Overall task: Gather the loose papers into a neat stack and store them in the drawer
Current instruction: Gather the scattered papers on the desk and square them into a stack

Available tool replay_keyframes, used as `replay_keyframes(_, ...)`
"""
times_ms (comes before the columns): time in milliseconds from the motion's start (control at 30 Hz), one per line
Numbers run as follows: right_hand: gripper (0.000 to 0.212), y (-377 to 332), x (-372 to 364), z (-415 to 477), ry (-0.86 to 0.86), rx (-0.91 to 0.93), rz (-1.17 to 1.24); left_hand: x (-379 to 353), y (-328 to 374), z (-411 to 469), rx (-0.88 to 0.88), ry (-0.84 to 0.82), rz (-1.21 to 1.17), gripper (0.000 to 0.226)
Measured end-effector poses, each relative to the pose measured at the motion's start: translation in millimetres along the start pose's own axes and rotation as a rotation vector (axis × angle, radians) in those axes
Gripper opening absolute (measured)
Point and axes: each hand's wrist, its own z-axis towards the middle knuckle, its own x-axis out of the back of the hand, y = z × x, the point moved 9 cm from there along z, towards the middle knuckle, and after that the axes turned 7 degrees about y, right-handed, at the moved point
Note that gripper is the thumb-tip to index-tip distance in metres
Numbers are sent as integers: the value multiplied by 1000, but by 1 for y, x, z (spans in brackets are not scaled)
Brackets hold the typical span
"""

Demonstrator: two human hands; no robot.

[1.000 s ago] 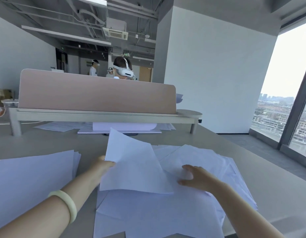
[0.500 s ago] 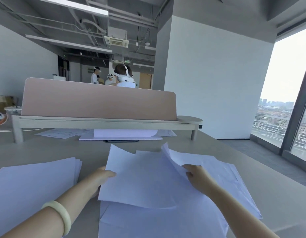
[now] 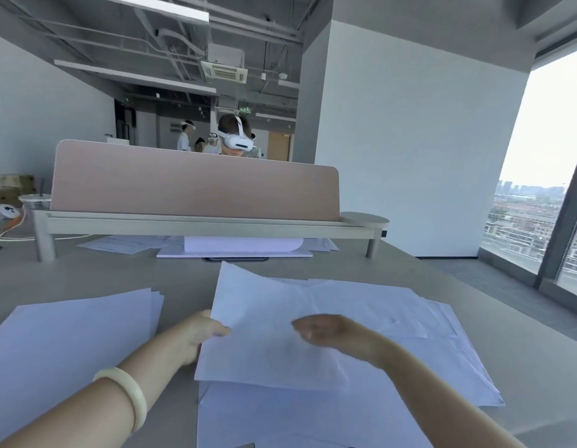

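White loose papers (image 3: pixel 410 334) lie spread in a messy pile on the grey desk (image 3: pixel 103 273) in front of me. My left hand (image 3: pixel 196 334), with a pale bangle on the wrist, pinches the left edge of a few top sheets (image 3: pixel 264 318), which are slightly lifted. My right hand (image 3: pixel 329 331) hovers blurred over the middle of those sheets, fingers loosely curled, holding nothing that I can see. A second, tidier stack of white paper (image 3: pixel 70 344) lies to the left. No drawer is in view.
A pink divider screen (image 3: pixel 193 185) on a low shelf (image 3: pixel 200 226) crosses the desk's far side, with more paper (image 3: pixel 242 247) beneath it. A person wearing a white headset (image 3: pixel 237 142) sits behind it. The desk's right edge (image 3: pixel 474 302) drops to the floor by a window.
The raised top sheets have come down flatter onto the pile. My right hand let go of the sheet edge it was lifting and moved left over the middle of the held sheets.
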Motion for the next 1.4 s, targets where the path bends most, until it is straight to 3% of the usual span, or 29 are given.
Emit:
replay_keyframes(67, 51, 35, 52, 4, 339, -158, 56, 9, 4, 1, -21, 38, -7, 40)
replay_keyframes(133, 69, 75, 89, -5, 554, -348, -223, 21, 8, 6, -53, 90, -35, 45)
replay_keyframes(200, 79, 98, 89, -3, 453, -424, -534, 34, 13, 9, -84, 152, -67, 48)
replay_keyframes(267, 77, 96, 75, -2, 351, -374, -684, 41, 17, 13, -117, 189, -64, 51)
replay_keyframes(500, 98, 86, 78, 7, 308, -429, -728, 39, 10, 15, -108, 185, -16, 48)
replay_keyframes(600, 90, 88, 81, 10, 244, -472, -741, 38, 6, 17, -98, 172, -3, 49)
replay_keyframes(767, 41, 76, 79, 12, 171, -354, -753, 41, 9, 14, -93, 153, -8, 49)
replay_keyframes(867, 33, 67, 80, 13, 142, -304, -789, 47, 18, 10, -122, 151, -14, 46)
replay_keyframes(1000, 48, 58, 90, 15, 155, -274, -873, 59, 25, 7, -160, 166, -13, 47)
replay_keyframes(1133, 23, 71, 124, 10, 344, -309, -609, 69, 24, 2, -175, 194, -42, 48)
replay_keyframes(1233, 10, 92, 146, -4, 557, -369, -96, 70, 19, 2, -155, 204, -84, 44)
replay_keyframes(1300, 8, 107, 148, -9, 559, -418, 88, 66, 12, 3, -125, 205, -97, 43)
replay_keyframes(1367, 23, 116, 141, -9, 508, -431, 206, 59, 5, 4, -100, 205, -104, 43)
replay_keyframes(1400, 20, 119, 134, -11, 484, -442, 313, 57, 3, 3, -88, 213, -116, 42)
